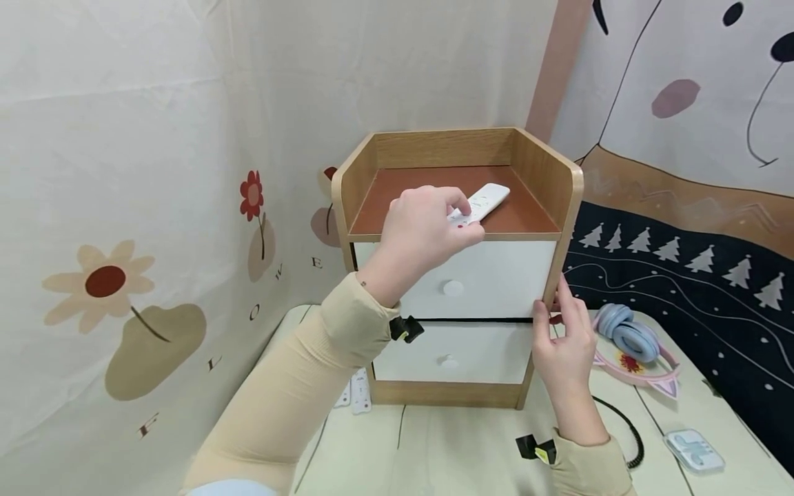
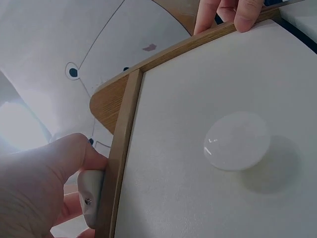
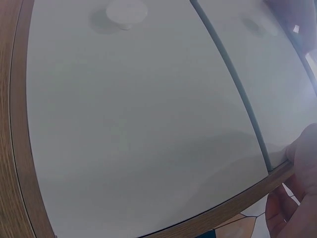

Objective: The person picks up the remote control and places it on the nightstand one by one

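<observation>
A small wooden cabinet [image 1: 446, 394] with two white drawers and a brown top tray stands in front of me. My left hand [image 1: 428, 224] holds a white remote control [image 1: 490, 201] at the tray's front edge, thumb on one side and fingers on the other. In the left wrist view, the end of the remote [image 2: 90, 198] shows right beside the wooden edge. My right hand [image 1: 567, 344] grips the cabinet's right side, thumb at the front and fingers along the side panel. Both drawers are closed, each with a round white knob [image 1: 453, 288].
White remote-like pieces [image 1: 360, 391] lie by the cabinet's lower left. To the right are pink cat-ear headphones [image 1: 666, 379] with blue cushions, a coiled black cable [image 1: 634, 434] and a small pale-blue case [image 1: 693, 451]. Printed cloth hangs behind and at both sides.
</observation>
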Tool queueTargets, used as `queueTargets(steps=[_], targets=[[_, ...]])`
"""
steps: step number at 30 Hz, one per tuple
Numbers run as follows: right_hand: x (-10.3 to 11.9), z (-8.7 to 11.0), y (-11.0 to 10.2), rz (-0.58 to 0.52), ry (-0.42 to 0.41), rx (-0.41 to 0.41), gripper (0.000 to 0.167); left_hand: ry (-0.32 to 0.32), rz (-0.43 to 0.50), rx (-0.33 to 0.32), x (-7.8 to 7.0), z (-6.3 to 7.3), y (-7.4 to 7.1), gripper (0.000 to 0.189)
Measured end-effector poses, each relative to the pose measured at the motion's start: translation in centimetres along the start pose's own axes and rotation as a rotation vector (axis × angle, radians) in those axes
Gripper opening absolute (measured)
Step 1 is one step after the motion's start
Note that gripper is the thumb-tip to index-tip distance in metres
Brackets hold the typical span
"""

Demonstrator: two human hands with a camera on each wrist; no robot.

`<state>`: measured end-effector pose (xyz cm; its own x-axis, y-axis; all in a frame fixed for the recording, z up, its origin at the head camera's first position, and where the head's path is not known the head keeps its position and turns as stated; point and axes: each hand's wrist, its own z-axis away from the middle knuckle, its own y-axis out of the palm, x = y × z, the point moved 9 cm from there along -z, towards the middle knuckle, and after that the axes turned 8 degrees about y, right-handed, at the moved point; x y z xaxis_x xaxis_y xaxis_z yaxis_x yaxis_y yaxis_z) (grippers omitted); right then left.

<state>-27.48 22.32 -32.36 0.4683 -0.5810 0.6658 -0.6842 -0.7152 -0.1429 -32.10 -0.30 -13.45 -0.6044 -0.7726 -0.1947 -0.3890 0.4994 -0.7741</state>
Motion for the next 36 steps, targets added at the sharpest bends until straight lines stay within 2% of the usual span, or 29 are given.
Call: queueTargets(steps=[10,16,25,36], targets=[[-0.2,0.0,-0.1,0.016,0.035,0.016,0.062,-0.101,-0.026,0.116,-0.2,-1.4,1.2,0.019],[-0.1,0.0,0.0,0.011,0.022,0.012,0.061,-0.135,-0.055,0.147,-0.2,-2.0,2.0,0.024],[0.0,0.0,0.0,0.008,0.007,0.000,0.062,-0.130,-0.133,0.173,-0.4,-2.3,3.1,0.035],[0.0,-0.1,0.4,0.009,-0.020,-0.016,0.062,-0.121,-0.133,0.227,0.0,-2.2,3.9,0.039]])
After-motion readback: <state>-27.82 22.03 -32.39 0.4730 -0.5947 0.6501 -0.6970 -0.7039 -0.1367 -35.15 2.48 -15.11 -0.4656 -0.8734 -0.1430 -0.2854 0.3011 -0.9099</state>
